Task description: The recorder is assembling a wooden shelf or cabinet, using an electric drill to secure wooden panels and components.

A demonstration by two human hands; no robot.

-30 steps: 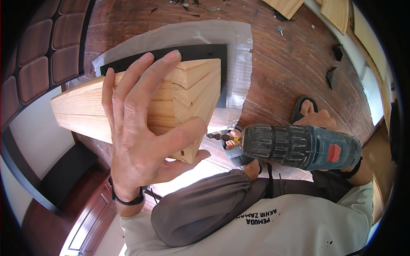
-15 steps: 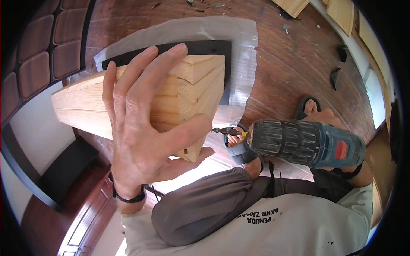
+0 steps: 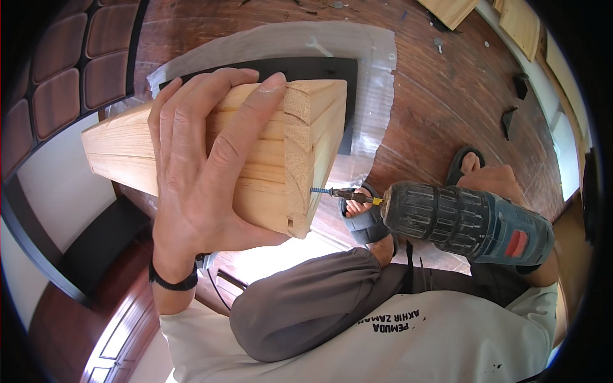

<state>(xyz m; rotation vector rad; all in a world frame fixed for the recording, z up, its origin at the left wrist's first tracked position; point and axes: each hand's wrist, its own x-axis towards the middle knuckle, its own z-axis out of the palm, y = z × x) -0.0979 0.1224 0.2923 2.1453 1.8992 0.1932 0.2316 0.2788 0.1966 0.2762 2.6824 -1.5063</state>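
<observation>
My left hand [image 3: 198, 172] is wrapped over a pale wooden box-like piece [image 3: 265, 191], fingers across its top and thumb along its lower edge. In my right hand [image 3: 495, 180] is a blue and black cordless drill [image 3: 440, 214], its grip mostly hidden behind its body. From the chuck sticks a dark driver bit [image 3: 350, 196] with a yellow band. At its end sits a blue screw [image 3: 320, 190], its point against the right face of the wood, much of its shank still outside. A small square hole shows at the wood's lower corner.
Beneath the wood lies a black panel [image 3: 319, 66] on a translucent plastic sheet [image 3: 377, 83]. Small black brackets [image 3: 509, 123] and loose hardware are scattered on the wooden floor. Boards [image 3: 518, 29] lie at the far right. My sandalled feet are beside the drill.
My left index finger and thumb have left the bit's tip, and the hand now grips the wood. The screw has come into sight. The drill has shifted slightly right and down in view.
</observation>
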